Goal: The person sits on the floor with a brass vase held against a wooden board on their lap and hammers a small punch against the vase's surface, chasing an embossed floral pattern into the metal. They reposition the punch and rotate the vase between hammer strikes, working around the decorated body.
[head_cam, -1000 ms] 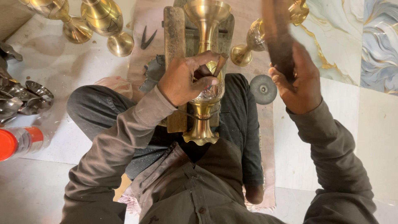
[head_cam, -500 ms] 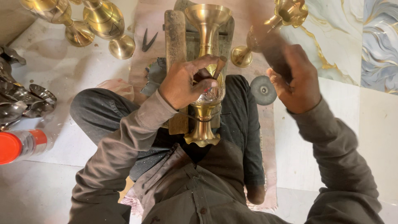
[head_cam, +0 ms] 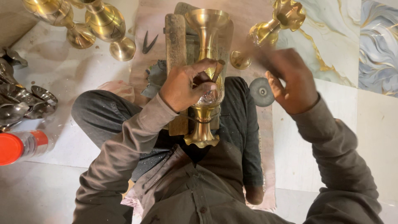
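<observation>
Left hand (head_cam: 184,89) fingers (head_cam: 205,66) pinch a small tool against the brass vase (head_cam: 205,74) lying at frame centre on a wooden block (head_cam: 175,37). Right hand (head_cam: 292,81), centre right, is blurred; I cannot tell its grip. A grey disc (head_cam: 261,92) lies beside it.

Brass vases (head_cam: 99,25) crowd left; bare floor (head_cam: 373,124) right.

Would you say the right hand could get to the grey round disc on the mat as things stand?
Probably yes. The right hand hangs just beside the grey disc, with only bare mat between them; it is blurred, though, so whether it holds something is unclear.
</observation>
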The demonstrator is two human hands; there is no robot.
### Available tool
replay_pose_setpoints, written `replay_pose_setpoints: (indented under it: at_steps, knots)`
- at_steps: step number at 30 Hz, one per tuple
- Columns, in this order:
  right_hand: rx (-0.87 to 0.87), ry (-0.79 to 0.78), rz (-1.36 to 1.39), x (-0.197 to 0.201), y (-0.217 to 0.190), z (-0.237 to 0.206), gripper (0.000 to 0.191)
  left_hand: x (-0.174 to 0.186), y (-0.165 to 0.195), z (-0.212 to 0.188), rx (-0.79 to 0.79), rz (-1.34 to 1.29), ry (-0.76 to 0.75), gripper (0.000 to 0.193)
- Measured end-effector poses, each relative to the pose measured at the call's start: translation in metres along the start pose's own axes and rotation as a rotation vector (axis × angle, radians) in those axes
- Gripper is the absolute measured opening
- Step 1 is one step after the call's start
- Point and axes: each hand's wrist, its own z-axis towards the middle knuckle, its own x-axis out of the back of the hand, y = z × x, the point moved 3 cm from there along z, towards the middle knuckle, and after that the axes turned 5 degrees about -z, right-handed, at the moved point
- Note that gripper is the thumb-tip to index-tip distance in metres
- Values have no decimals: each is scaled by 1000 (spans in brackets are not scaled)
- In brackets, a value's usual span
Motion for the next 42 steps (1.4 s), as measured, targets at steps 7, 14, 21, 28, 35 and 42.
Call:
replay_pose_setpoints:
  at_steps: [7, 14, 21, 28, 35, 42]
  knots:
    - [-209, 35, 252, -3, -2, 1, 63, 1, 6, -2, -42, 1, 8, 49]
    - [29, 5, -173, 0, -4, 5, 70, 2, 5, 3, 59, 68, -29, 53]
    - [-299, 50, 709, -11, 6, 3, 65, 3, 7, -2, -44, 11, 5, 50]
    - [-146, 80, 190, -7, 0, -5, 70, 3, 7, -5, -46, -14, 8, 50]
    - [72, -5, -62, -14, 13, 3, 68, 1, 1, -4, 23, 83, 22, 50]
    - [64, -71, -351, -16, 14, 5, 78, -1, 1, -8, -31, -7, 35, 49]
